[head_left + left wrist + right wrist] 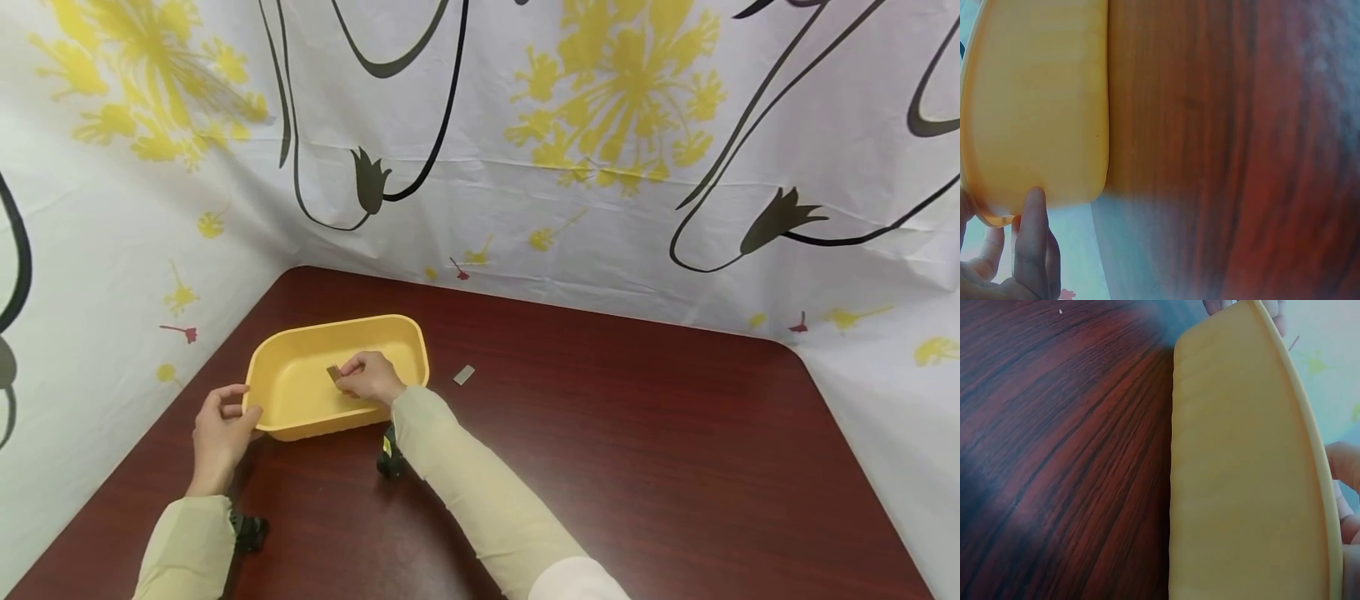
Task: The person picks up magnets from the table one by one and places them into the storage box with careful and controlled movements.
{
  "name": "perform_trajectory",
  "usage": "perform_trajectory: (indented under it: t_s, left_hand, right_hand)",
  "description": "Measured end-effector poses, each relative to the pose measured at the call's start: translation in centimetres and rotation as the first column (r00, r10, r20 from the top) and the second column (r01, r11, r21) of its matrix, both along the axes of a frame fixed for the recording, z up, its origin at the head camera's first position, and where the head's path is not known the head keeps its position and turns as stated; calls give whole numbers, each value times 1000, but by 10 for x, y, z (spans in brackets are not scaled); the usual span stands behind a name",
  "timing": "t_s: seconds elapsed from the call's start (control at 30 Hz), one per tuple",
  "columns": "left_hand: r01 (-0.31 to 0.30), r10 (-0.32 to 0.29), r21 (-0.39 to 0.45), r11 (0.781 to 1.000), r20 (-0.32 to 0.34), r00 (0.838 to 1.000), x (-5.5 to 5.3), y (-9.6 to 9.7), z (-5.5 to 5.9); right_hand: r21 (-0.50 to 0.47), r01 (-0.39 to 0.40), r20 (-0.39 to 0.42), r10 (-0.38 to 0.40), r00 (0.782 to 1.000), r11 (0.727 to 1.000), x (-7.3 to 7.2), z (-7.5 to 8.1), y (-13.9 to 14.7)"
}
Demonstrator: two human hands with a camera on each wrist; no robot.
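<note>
A yellow plastic basin (288, 396), shallow and oblong with rounded corners, sits on the dark red table. My left hand (221, 433) grips its near left corner, thumb and fingers at the rim; the left wrist view shows fingertips (1035, 203) against the outer wall. Reaching over the near side, my right hand (372, 379) pinches a small flat brownish rectangular piece (333, 374) above the basin's floor. The basin's wall (1241, 456) hides that piece in the right wrist view. A similar small grey rectangular piece (464, 375) lies on the table, just right of the basin.
The wood-grain table (637, 450) stretches away to the right, with rounded far corners. A white cloth (480, 192) printed with yellow and grey flowers hangs behind and to the left of it. Dark wrist cameras (249, 532) hang under both sleeves.
</note>
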State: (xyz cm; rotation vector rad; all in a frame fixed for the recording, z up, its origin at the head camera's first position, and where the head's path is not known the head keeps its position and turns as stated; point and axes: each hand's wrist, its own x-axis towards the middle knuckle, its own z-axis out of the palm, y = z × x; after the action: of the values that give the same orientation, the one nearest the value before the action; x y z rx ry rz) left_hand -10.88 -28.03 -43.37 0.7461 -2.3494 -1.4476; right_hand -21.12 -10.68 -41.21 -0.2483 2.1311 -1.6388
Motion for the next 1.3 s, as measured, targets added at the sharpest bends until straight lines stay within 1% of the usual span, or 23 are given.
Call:
perform_trajectory:
  t_s: [0.1, 0.2, 0.33, 0.4, 0.57, 0.63, 0.73, 0.8, 0.9, 0.97, 1.07, 1.17, 1.2, 1.3]
  left_hand:
    - [10, -10, 1, 1000, 4, 1000, 1, 0, 1]
    - [18, -18, 2, 1000, 5, 1000, 1, 0, 1]
    - [16, -16, -3, 1000, -4, 1000, 0, -1, -1]
    - [11, -11, -4, 1000, -17, 1000, -3, -4, -6]
    - [6, -7, -17, 1000, -32, 999, -11, -17, -29]
    - [10, -10, -20, 1000, -36, 999, -11, -18, -32]
    - [6, -7, -11, 1000, -46, 999, -8, -13, -24]
    - [12, -13, -10, 1000, -51, 999, -4, -8, -14]
    - [21, -21, -6, 1000, -49, 999, -2, -4, -8]
    - [26, -26, -2, 1000, -52, 998, -3, -5, -9]
    - [13, -13, -12, 1000, -49, 999, -9, -13, -24]
    - [10, -10, -10, 1000, -30, 1000, -8, -12, -22]
    - [8, -8, -11, 1000, -23, 1000, -7, -10, -19]
    - [12, -12, 2, 1000, -3, 1000, 0, 0, -1]
  right_hand:
    - [30, 8, -8, -7, 1000, 1000, 0, -1, -1]
    - [78, 34, -14, -33, 999, 996, -1, -3, -1]
    - [121, 71, -10, -70, 997, 990, -1, -4, -1]
    - [121, 81, -3, -81, 997, 989, -1, -3, -1]
    - [117, 89, 24, -93, 995, 989, -1, -3, -1]
    - [122, 88, 30, -93, 995, 989, 0, -2, -1]
    - [133, 81, 28, -85, 996, 988, 0, -3, -2]
    - [143, 76, 19, -80, 997, 987, -1, -3, -2]
    - [157, 72, 7, -74, 997, 985, -1, -3, -2]
    - [168, 70, 1, -71, 997, 983, -1, -3, -2]
    - [183, 73, -4, -74, 997, 980, -2, -3, -2]
    - [195, 77, -5, -78, 997, 978, -2, -4, -2]
    - [192, 78, -4, -78, 997, 978, -1, -4, -2]
    - [166, 76, 0, -77, 997, 983, 0, -3, -1]
